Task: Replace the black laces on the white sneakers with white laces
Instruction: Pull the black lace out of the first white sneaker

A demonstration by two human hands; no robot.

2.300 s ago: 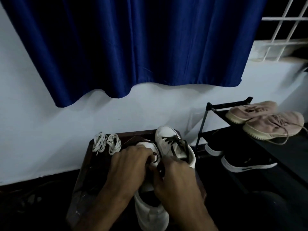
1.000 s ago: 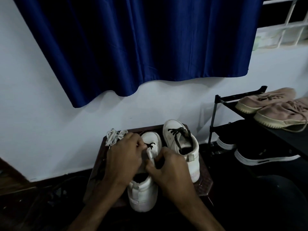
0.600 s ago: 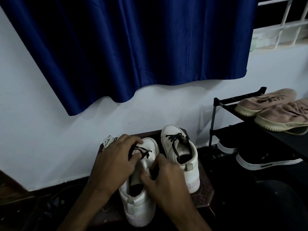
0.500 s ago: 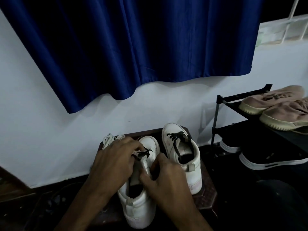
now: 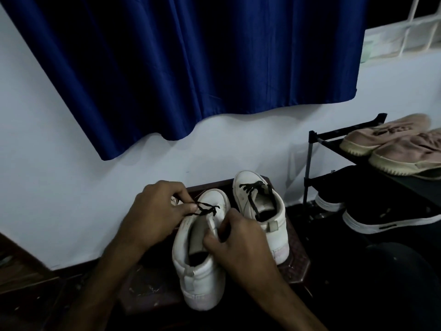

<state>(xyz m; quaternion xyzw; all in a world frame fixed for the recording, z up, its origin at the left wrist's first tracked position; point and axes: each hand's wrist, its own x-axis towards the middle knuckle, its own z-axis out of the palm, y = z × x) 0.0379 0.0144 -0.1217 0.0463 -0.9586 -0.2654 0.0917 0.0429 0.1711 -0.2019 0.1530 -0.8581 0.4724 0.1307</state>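
The left hand (image 5: 157,211) had pulled the black lace (image 5: 207,208) out leftward, its grip pinching it; seemingly only the front eyelets still held it. The right hand (image 5: 236,244) gripped the near sneaker (image 5: 198,275) mid-worktop (image 5: 148,290). The other sneaker (image 5: 260,211), by the far edge, stayed black-laced.

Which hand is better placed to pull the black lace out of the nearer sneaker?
Left. The left hand pinches the black lace near the toe, while the right hand grips the sneaker, steadying it.
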